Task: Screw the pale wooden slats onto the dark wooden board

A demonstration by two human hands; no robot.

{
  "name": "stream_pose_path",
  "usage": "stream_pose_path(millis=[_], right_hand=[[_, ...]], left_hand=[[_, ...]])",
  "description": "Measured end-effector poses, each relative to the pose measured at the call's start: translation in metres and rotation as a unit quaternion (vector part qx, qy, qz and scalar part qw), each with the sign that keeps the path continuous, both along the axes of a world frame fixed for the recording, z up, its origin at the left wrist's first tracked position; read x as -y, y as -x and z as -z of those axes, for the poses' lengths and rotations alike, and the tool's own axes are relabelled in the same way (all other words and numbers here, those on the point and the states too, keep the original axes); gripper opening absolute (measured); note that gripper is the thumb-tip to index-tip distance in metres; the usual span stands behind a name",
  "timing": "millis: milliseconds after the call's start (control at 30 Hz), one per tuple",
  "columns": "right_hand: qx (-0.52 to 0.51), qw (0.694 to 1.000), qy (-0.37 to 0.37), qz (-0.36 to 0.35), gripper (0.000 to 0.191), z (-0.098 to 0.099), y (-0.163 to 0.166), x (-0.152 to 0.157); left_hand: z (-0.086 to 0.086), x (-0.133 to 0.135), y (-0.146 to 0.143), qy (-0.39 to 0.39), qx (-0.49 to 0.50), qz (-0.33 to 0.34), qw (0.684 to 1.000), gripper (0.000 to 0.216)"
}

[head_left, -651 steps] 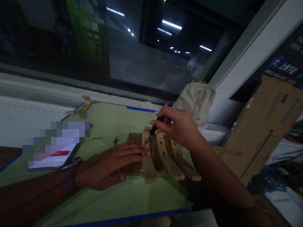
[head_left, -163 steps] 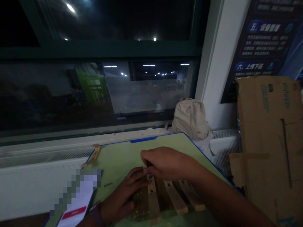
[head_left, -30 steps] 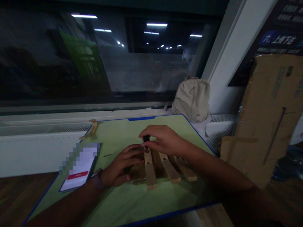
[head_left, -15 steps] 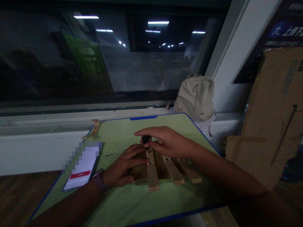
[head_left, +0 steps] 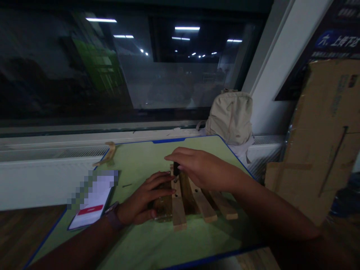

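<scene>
My right hand (head_left: pixel 197 168) is closed round the black handle of a short screwdriver (head_left: pixel 176 168), whose metal end points down at a hole in the leftmost wooden slat (head_left: pixel 179 210). The tip itself is too small to make out. My left hand (head_left: pixel 147 195) lies with its fingers stretched out, the fingertips touching that slat's left side. Two more slats with dark holes, a middle slat (head_left: pixel 204 206) and a right slat (head_left: pixel 225 206), fan out beside it. Under them is a brown, shiny piece (head_left: pixel 164 210), partly covered by my left hand.
The slats lie on a green table (head_left: pixel 135 247) with a blue edge. A phone (head_left: pixel 94 198) and a small thin metal piece (head_left: pixel 127 185) are to the left. A curved wooden piece (head_left: pixel 108 154) sits at the far left corner. A backpack (head_left: pixel 230 116) and cardboard (head_left: pixel 317 142) stand beyond.
My right hand has shifted slightly to the right and tilted, and more of the screwdriver's black handle and the slat's far end shows. My left hand stays on the slat.
</scene>
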State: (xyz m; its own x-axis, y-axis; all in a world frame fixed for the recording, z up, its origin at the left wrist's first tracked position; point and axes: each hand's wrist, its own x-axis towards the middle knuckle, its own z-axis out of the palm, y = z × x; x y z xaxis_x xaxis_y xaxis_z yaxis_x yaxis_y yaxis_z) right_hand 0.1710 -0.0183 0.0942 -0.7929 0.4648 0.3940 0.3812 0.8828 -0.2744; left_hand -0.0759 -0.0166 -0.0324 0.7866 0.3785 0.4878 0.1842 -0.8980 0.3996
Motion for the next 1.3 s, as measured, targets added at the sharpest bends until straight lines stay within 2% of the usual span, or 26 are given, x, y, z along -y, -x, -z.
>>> stream_pose_path(millis=[100,167,233,300,400,467,567,700,800,900,967,1033,1100,1200,1300], right_hand=[[-0.039,0.997,0.024,-0.061,0.034,0.004,0.001,-0.004],[-0.059,0.996,0.019,-0.061,0.029,0.009,0.003,-0.009],[-0.064,0.998,-0.014,-0.020,0.022,0.014,0.006,-0.015],[-0.032,0.996,-0.066,0.053,0.016,0.016,0.008,-0.018],[0.044,0.979,-0.117,0.159,0.030,0.016,0.010,-0.018],[0.066,0.974,-0.118,0.181,0.036,0.012,0.009,-0.013],[0.069,0.987,-0.085,0.119,0.028,0.007,0.008,-0.003],[0.047,0.999,0.017,0.012,0.008,0.002,0.007,0.008],[0.023,0.997,0.066,-0.028,0.017,0.002,0.007,0.006],[-0.019,0.995,0.071,-0.066,0.018,0.009,0.008,-0.006],[-0.041,0.996,0.043,-0.072,0.017,0.015,0.008,-0.015],[-0.052,0.998,0.006,-0.033,0.021,0.021,0.008,-0.023],[-0.035,0.998,-0.023,0.057,0.027,0.023,0.008,-0.027],[0.046,0.979,-0.068,0.185,0.039,0.020,0.008,-0.025],[0.117,0.957,-0.121,0.236,0.048,0.016,0.009,-0.018]], left_hand=[[0.001,-0.001,0.000,-0.006,0.003,-0.001,1.000,0.063],[0.002,-0.001,0.000,-0.011,0.006,-0.001,1.000,0.062],[0.001,-0.001,0.000,-0.012,0.006,-0.001,1.000,0.062],[0.000,0.000,0.000,-0.004,0.000,-0.001,1.000,0.063],[-0.002,0.000,0.000,0.009,-0.006,0.002,1.000,0.063],[-0.001,0.000,0.000,0.011,-0.004,0.002,1.000,0.063],[0.001,-0.001,0.000,0.002,0.001,0.002,1.000,0.063],[0.006,-0.002,0.001,-0.014,0.009,0.001,1.000,0.064],[0.007,-0.002,0.002,-0.013,0.000,-0.001,1.000,0.064],[0.004,-0.001,0.002,-0.010,-0.006,-0.001,1.000,0.063],[0.002,0.000,0.001,-0.007,-0.003,-0.001,1.000,0.061],[0.000,0.001,0.001,-0.001,0.000,0.000,1.000,0.061],[0.000,0.001,0.000,0.004,0.002,0.001,1.000,0.062],[-0.001,0.001,-0.001,0.003,0.005,0.005,1.000,0.062],[-0.003,0.001,-0.002,0.006,0.008,0.008,1.000,0.060]])
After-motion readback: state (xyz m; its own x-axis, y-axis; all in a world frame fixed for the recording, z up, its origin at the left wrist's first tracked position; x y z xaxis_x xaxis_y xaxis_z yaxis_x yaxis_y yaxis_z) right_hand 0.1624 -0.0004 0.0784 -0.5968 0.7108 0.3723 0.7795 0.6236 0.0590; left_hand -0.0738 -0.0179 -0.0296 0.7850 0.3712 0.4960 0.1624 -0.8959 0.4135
